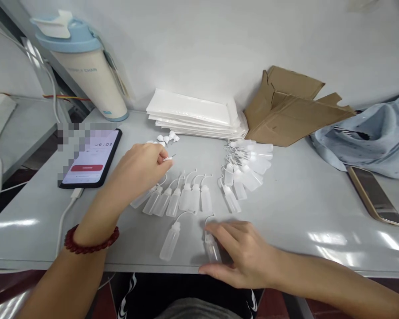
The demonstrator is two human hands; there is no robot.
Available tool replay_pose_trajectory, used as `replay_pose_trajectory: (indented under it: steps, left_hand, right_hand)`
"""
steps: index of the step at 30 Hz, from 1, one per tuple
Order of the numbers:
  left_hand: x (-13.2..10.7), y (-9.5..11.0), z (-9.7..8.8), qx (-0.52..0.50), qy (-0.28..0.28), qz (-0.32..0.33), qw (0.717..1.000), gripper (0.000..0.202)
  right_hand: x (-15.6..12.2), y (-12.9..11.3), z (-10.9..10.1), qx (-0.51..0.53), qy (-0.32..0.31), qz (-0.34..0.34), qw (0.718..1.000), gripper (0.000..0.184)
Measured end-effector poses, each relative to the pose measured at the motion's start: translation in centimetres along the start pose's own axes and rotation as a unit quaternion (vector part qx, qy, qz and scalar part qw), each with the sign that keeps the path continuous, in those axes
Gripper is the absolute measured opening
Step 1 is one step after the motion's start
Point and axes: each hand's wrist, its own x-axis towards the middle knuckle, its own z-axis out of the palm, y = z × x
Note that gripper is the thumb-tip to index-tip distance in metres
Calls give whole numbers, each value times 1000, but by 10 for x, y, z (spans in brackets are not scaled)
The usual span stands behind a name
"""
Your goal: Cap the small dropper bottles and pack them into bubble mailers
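The small clear bottle point(212, 249) lay on the surface point(302, 208) just on the person's side of the row of bottles point(177, 199). Its long axis ran away from the person, with the nozzle end toward the row. The right hand point(244, 254) rested over it from the right, fingers loosely spread, forefinger and thumb on either side of it. Whether they actually gripped it could not be told. This was much the nearer hand.

The left hand point(138, 170) hovered at the row's left end, fingertips pinched tight on a tiny white cap point(168, 158) with a thin needle tip pointing right. The cap therefore sat beyond and to the left of the bottle, with the row between them.

A second loose bottle point(170, 241) lay in front of the row, left of the first and slightly tilted. A pile of bottles point(248, 166) sat right of the row. Behind the row were a few loose caps point(168, 138) and a stack of white bags point(196, 115), and a phone point(91, 157) lay to its left.
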Motion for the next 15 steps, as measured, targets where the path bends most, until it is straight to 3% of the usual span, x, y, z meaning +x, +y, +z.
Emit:
replay_pose_trajectory:
  steps: [3,7,13,15]
  left_hand:
    - [-4,14,-3,-78,20,-3,997,21]
    - [-9,24,-3,-213,-2,-1,977,23]
    - [-12,31,0,-274,-32,-10,961,22]
    - [-12,32,1,-279,-32,-17,960,22]
  right_hand:
    - [-2,1,-3,-7,-14,-6,1000,38]
    - [-3,2,-9,-33,-29,-17,999,24]
    - [1,13,-18,-33,-90,-60,994,26]
    - [4,18,-23,16,-114,-54,992,26]
